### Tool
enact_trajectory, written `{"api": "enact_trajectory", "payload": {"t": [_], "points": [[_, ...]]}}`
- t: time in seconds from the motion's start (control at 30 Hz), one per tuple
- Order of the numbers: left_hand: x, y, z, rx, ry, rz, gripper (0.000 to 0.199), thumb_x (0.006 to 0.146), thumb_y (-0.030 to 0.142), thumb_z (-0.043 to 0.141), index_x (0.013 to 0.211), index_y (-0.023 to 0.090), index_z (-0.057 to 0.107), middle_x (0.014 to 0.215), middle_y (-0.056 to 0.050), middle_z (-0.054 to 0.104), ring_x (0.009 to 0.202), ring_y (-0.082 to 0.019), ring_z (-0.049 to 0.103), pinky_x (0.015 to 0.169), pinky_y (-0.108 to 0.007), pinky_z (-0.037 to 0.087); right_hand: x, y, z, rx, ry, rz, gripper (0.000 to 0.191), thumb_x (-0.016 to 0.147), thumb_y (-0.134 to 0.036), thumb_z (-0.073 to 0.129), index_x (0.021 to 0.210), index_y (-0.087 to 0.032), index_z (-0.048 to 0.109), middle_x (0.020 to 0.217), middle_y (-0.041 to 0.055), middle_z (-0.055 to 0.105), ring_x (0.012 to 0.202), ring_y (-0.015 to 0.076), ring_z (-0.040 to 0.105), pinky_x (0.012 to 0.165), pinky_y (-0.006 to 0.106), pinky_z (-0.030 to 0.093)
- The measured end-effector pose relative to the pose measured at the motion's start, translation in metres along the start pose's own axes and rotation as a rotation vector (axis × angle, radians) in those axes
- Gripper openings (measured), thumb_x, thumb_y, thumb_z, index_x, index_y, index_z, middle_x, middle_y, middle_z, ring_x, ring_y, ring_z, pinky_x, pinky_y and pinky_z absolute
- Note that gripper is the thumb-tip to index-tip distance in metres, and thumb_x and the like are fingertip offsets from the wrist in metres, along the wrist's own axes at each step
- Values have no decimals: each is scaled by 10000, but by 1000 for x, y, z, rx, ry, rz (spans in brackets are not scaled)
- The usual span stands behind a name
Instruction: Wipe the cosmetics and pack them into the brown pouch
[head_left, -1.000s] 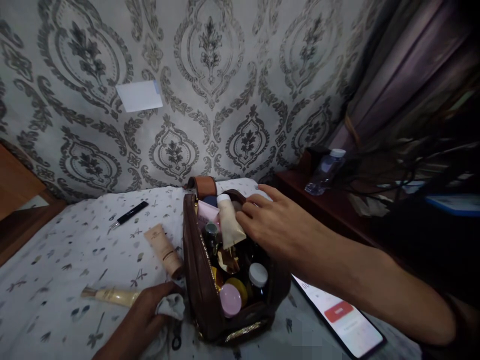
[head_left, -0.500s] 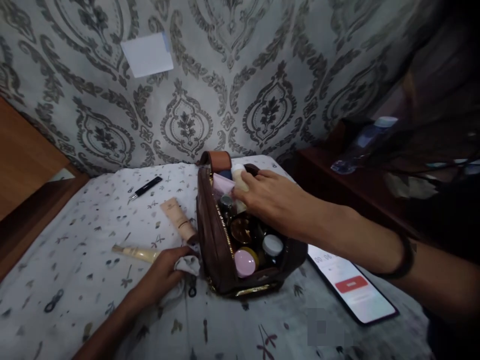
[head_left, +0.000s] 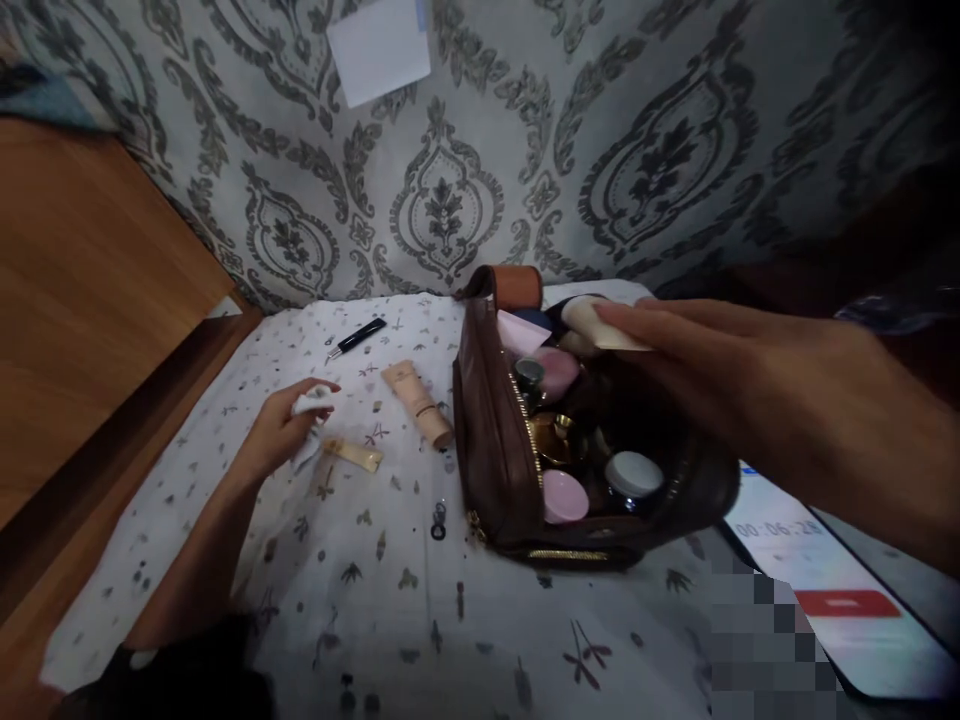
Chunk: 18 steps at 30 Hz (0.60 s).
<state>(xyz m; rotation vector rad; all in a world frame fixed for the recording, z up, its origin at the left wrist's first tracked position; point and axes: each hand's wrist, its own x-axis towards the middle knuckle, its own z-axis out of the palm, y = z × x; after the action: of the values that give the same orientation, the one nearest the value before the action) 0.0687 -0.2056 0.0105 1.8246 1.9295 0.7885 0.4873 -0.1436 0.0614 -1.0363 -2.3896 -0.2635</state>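
A brown zip-up toiletry bag (head_left: 484, 430) stands open on the bed, filled with jars and tubes. Over its back right part, my right hand (head_left: 772, 375) grips a cream-coloured bottle (head_left: 600, 322) with a rounded white end. My left hand (head_left: 274, 432) is closed around a crumpled white cloth (head_left: 315, 400), left of the bag. Just beside that hand lies a small pale yellow tube (head_left: 354, 455). Inside the bag show a pink lid (head_left: 565, 497), a jar with a grey-white lid (head_left: 634, 474), a gold-brown item (head_left: 555, 437) and a pale pink tube (head_left: 523, 332).
A beige tube (head_left: 417, 403) lies between my left hand and the bag. Behind it is a black pen-like item (head_left: 357, 340). A lit phone (head_left: 847, 600) rests at the right. Wooden furniture (head_left: 90, 260) borders the bed's left side; a patterned curtain (head_left: 517, 150) hangs behind.
My right hand has raised the cream bottle from among the bag's contents. My left hand has moved left, away from the bag, with the cloth. The camera view has turned left.
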Motion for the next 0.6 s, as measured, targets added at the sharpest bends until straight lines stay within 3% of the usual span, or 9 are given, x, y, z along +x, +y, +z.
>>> {"api": "enact_trajectory", "payload": {"t": [0.1,0.2,0.4,0.6], "points": [[-19,-24,-5,202,-267,131,544,766,159,445,1274,216,633,1343,-67,660,1225,-249,617,1017,-359,502,-5,-2,-1,-5,33,35,375,1044,-327,418,1374,-283,590,1232,67,714,943,229,720,697,322,564],[-36,-41,7,352,-372,252,605,818,120,407,1388,260,553,1446,-66,590,1283,-232,593,1033,-352,509,-6,-3,-2,75,19,70,362,1040,-302,437,1359,-272,605,1266,68,707,1020,226,720,798,326,600],[-38,-48,26,659,-313,200,532,826,136,427,1307,234,631,1378,-146,632,1173,-329,669,838,-414,595,-12,-4,-10,172,137,128,343,1028,-304,466,1320,-230,631,1191,65,746,992,225,737,810,315,597],[-35,-35,20,378,-272,193,355,884,317,516,1207,259,651,1222,-85,732,1095,-274,707,898,-355,579,-23,-9,-22,344,179,259,332,1009,-405,499,1169,-196,701,934,59,775,796,215,732,650,271,548]]}}
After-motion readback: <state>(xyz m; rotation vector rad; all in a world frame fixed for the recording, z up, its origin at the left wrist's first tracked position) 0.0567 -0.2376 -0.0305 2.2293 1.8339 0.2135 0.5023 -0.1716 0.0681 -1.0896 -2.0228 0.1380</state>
